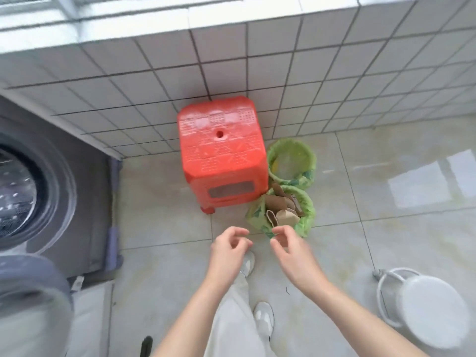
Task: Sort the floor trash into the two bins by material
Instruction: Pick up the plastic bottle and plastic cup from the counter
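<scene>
Beside the red stool (221, 153), both empty hands, left (229, 249) and right (289, 247), blur, grip loosely open.

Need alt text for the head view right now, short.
Both hands, left hand and right hand, hover empty near the near green-lined bin holding brown paper scraps. A second green-lined bin sits behind it, beside a red stool.

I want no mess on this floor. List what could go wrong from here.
1. The brown paper pieces stick up above the near bin; they may spill if either the left hand or right hand, both empty, bumps it.
2. The red stool crowds both bins, so the far bin is awkward to reach.
3. The glossy floor might be slippery.
</scene>
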`<state>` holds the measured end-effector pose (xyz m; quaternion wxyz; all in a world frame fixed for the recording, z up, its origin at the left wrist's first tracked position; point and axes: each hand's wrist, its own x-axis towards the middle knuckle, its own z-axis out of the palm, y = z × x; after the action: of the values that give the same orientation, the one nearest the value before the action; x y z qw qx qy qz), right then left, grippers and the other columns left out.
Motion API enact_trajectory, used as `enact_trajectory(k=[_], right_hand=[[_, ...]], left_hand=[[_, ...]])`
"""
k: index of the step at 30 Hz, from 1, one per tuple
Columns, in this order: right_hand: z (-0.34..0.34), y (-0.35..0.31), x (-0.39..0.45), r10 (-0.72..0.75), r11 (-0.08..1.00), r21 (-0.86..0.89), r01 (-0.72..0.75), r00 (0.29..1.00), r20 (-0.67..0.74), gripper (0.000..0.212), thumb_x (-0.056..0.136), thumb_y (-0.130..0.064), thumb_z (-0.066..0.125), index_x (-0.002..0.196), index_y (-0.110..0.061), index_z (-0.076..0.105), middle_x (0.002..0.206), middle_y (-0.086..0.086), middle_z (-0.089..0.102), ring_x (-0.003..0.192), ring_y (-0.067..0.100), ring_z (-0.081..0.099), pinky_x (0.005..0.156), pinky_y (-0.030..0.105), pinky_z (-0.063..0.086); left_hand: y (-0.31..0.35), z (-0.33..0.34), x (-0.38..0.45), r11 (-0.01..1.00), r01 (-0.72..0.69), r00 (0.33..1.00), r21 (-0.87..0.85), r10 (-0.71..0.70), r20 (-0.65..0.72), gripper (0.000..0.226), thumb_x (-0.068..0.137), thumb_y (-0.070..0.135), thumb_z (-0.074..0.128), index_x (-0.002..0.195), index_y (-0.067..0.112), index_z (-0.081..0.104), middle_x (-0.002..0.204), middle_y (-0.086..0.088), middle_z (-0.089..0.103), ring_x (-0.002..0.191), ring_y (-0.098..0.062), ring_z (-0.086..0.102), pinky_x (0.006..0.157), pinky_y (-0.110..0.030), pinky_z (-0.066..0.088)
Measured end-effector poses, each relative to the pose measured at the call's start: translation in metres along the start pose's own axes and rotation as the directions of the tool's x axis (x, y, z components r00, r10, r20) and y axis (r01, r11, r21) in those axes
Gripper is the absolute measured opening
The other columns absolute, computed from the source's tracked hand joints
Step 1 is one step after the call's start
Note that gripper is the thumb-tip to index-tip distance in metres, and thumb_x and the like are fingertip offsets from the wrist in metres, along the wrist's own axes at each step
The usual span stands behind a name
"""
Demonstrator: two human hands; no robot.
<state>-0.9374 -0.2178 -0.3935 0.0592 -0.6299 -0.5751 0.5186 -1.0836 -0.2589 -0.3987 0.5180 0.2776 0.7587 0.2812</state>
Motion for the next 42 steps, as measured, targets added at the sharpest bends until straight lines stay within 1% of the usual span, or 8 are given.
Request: enact_trajectory(k=[9,13,19,22,25,29,35,42], right_hand=[[0.066,-0.137,-0.139,-0.358,0.914,-0.12,0.387,0.91,0.207,0.021,0.092,-0.021,0.055,0.111,-0.029,0.052,0.104,-0.011,0.06,0.097,0.002,0.058,0.088,0.026,0.048],[0.112,-0.203,-0.186,-0.442,0.873,-0.071,0.482,0.845,0.301,0.02,0.091,-0.018,0.057,0.109,-0.026,0.056,0.102,-0.011,0.063,0.096,0.002,0.06,0.085,0.024,0.048],[0.202,-0.309,-0.256,-0.581,0.774,0.055,0.631,0.673,0.458,0.02,0.09,-0.016,0.057,0.104,-0.03,0.057,0.095,-0.015,0.064,0.093,-0.004,0.06,0.081,0.016,0.046],[0.246,-0.359,-0.287,-0.635,0.71,0.09,0.698,0.58,0.51,0.021,0.091,-0.018,0.056,0.101,-0.035,0.055,0.095,-0.017,0.065,0.093,-0.007,0.059,0.08,0.015,0.046],[0.291,-0.398,-0.312,-0.682,0.65,0.123,0.75,0.505,0.528,0.019,0.091,-0.021,0.055,0.107,-0.031,0.057,0.1,-0.012,0.066,0.096,0.0,0.062,0.084,0.027,0.051],[0.341,-0.441,-0.338,-0.706,0.61,0.17,0.774,0.434,0.559,0.023,0.093,-0.024,0.054,0.115,-0.03,0.055,0.107,-0.012,0.063,0.104,0.004,0.059,0.091,0.034,0.051],[0.394,-0.499,-0.342,-0.719,0.6,0.205,0.773,0.409,0.562,0.032,0.091,-0.029,0.056,0.122,-0.032,0.05,0.112,-0.013,0.061,0.104,0.002,0.059,0.092,0.039,0.051],[0.443,-0.57,-0.313,-0.728,0.518,0.192,0.834,0.311,0.611,0.065,0.087,-0.034,0.064,0.141,-0.024,0.029,0.129,-0.008,0.047,0.118,0.011,0.048,0.099,0.033,0.044]], left_hand=[[0.012,-0.14,-0.169,0.991,-0.108,0.9,-0.084,0.062,-0.432,0.02,0.088,0.015,0.059,0.088,0.036,0.059,0.081,0.011,0.071,0.076,0.002,0.063,0.071,-0.016,0.049],[-0.002,-0.21,-0.232,0.987,-0.13,0.759,-0.096,0.037,-0.651,0.02,0.088,0.018,0.061,0.089,0.038,0.059,0.083,0.014,0.07,0.076,0.001,0.063,0.069,-0.011,0.046],[-0.035,-0.328,-0.325,0.98,-0.162,0.461,-0.114,-0.027,-0.887,0.022,0.087,0.015,0.062,0.089,0.037,0.061,0.081,0.015,0.07,0.077,0.002,0.063,0.07,-0.009,0.046],[-0.053,-0.388,-0.365,0.981,-0.159,0.337,-0.107,-0.048,-0.94,0.018,0.088,0.017,0.062,0.092,0.033,0.062,0.082,0.015,0.069,0.078,0.002,0.064,0.072,-0.012,0.048],[-0.072,-0.444,-0.396,0.982,-0.164,0.214,-0.089,-0.052,-0.975,0.017,0.087,0.014,0.063,0.093,0.03,0.063,0.081,0.013,0.069,0.078,0.0,0.062,0.068,-0.006,0.045],[-0.093,-0.506,-0.422,0.983,-0.157,0.114,-0.091,-0.073,-0.991,0.014,0.089,0.016,0.06,0.096,0.027,0.063,0.084,0.013,0.067,0.081,-0.003,0.059,0.068,-0.008,0.045],[-0.116,-0.568,-0.436,0.994,-0.086,-0.042,-0.069,-0.073,-0.996,0.023,0.085,0.007,0.062,0.102,0.022,0.061,0.093,0.013,0.065,0.09,0.003,0.058,0.078,-0.016,0.043],[-0.122,-0.626,-0.423,0.992,0.069,-0.221,-0.108,-0.091,-0.971,0.034,0.079,0.003,0.066,0.112,0.013,0.059,0.109,-0.002,0.062,0.106,-0.025,0.054,0.091,-0.027,0.039]])
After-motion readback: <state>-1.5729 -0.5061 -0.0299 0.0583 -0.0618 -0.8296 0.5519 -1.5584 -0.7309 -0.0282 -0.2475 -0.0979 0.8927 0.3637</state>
